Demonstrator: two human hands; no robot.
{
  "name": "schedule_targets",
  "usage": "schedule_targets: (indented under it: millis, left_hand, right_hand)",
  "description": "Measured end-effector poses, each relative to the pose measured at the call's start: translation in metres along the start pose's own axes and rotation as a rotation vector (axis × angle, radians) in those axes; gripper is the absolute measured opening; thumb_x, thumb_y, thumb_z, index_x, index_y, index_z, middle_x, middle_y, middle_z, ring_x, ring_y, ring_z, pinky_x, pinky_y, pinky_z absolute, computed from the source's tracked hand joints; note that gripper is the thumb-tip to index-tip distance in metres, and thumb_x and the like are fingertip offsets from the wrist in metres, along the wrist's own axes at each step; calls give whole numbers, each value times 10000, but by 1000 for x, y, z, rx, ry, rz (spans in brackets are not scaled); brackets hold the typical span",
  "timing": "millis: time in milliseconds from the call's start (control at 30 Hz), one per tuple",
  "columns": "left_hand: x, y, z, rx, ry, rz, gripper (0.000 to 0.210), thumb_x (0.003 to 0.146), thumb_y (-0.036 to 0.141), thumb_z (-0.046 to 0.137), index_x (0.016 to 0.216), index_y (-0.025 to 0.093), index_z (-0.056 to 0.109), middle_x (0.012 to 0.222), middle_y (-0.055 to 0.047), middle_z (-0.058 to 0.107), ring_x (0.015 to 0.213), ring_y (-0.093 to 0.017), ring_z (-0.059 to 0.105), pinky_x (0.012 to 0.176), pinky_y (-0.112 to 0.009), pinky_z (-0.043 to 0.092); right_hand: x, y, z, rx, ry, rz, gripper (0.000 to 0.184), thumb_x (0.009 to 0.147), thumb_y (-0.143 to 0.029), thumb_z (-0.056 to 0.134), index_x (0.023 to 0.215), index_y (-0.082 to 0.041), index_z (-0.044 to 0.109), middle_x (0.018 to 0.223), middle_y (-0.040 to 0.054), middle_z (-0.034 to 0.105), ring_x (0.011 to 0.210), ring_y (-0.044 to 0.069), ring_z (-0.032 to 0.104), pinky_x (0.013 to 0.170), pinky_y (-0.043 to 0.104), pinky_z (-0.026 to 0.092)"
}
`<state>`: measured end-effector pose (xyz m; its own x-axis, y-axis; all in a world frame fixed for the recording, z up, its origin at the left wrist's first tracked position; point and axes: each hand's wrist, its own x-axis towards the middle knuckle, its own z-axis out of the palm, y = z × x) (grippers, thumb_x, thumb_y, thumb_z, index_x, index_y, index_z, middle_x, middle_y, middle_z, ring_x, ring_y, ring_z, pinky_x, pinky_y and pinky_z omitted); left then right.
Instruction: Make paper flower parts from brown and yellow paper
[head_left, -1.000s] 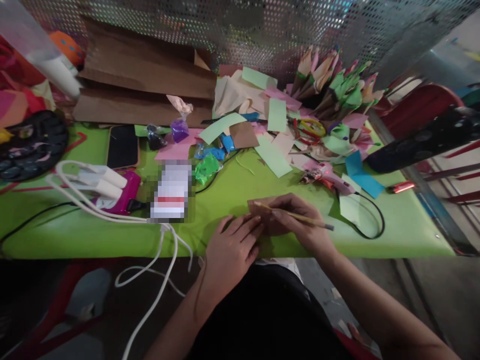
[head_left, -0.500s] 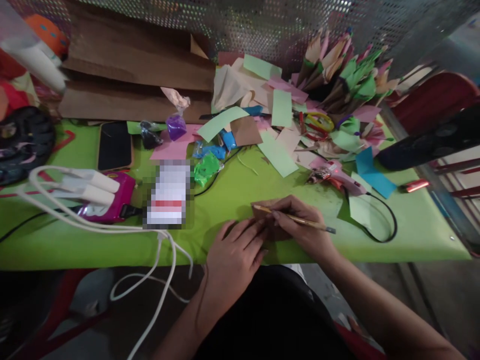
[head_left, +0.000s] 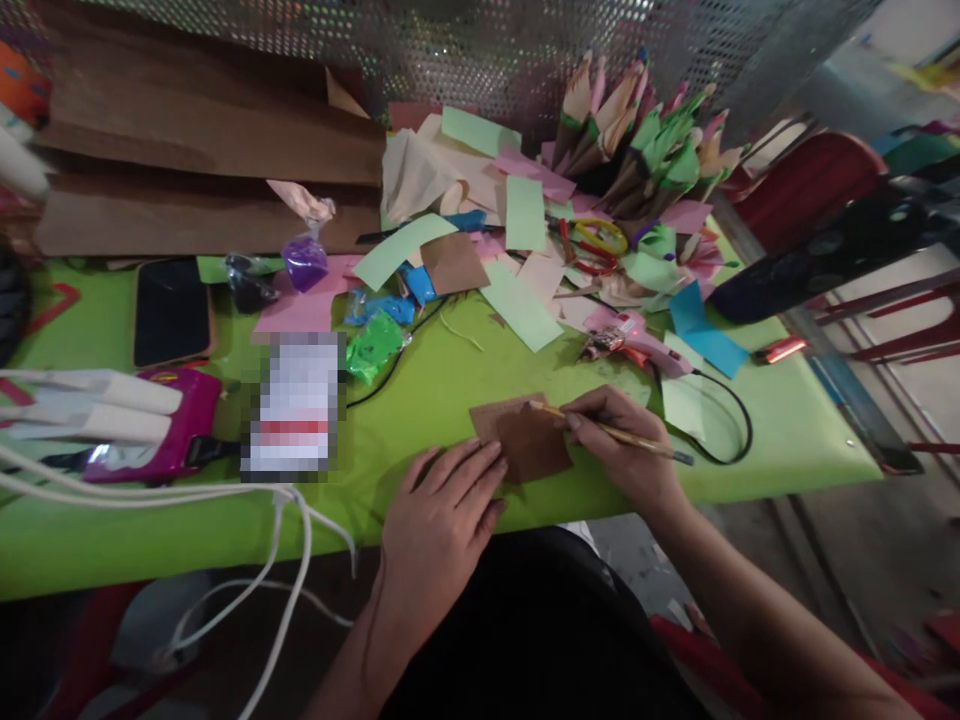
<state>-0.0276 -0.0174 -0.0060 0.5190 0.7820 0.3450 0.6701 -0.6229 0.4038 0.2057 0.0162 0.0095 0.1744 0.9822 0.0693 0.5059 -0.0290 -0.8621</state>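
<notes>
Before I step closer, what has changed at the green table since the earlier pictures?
The right hand has carried the pencil rightward across the brown paper, uncovering more of it between the hands. The camera's view has shifted too, so things appear farther left. Nothing was taken up or let go: the right hand keeps its pencil, and the left hand stays by the paper's left side.

Paper square: brown
Pencil: yellowish brown — grey at the blunt end
Tabletop: bright green
Glue gun: pale pink
Socket block: magenta
Folded sheet: blue
Cable: white
Panel: grey — patterned all over with small dots
</notes>
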Motion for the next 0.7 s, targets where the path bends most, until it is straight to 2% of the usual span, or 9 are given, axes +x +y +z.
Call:
schedule_targets:
  millis: [133,333,567,633,700]
  left_hand:
    - [1,0,-1,15,4,7,330,1001,204,529,1300,226,666,1334,-17,711,1223,-217,642,1046,-427,454]
    - [1,0,-1,36,-5,14,343,993,191,533,1310,220,660,1345,-17,704,1224,-225,642,1035,-436,456]
    - [0,-2,-1,25,-4,10,332,986,190,548,1294,217,667,1344,-18,706,1231,-222,639,1037,-439,459]
    - [0,-1,-1,15,-13,6,329,985,196,553,1294,215,666,1345,-24,705,1234,-223,638,1048,-440,457]
    - [0,0,0,6,-20,-1,341,987,201,553,1313,216,655,1345,-28,705,1240,-222,635,1059,-439,453]
  right_hand:
    - [0,5,-7,-9,63,-15,104,765,-300,658,724,-209,690,618,2,678,547,149,589,516,261,433]
    - [0,7,-7,25,66,2,89,779,-284,650,739,-211,680,637,8,683,560,155,597,523,266,443]
    - [-3,1,-7,61,97,-48,66,790,-265,659,761,-210,679,628,3,684,549,150,602,534,268,462]
    - [-6,-6,-3,84,39,-76,61,802,-262,661,778,-210,679,649,4,695,575,153,623,556,269,482]
    - [-8,-13,3,127,-72,-86,73,818,-272,660,781,-210,671,654,0,694,580,149,629,554,260,492]
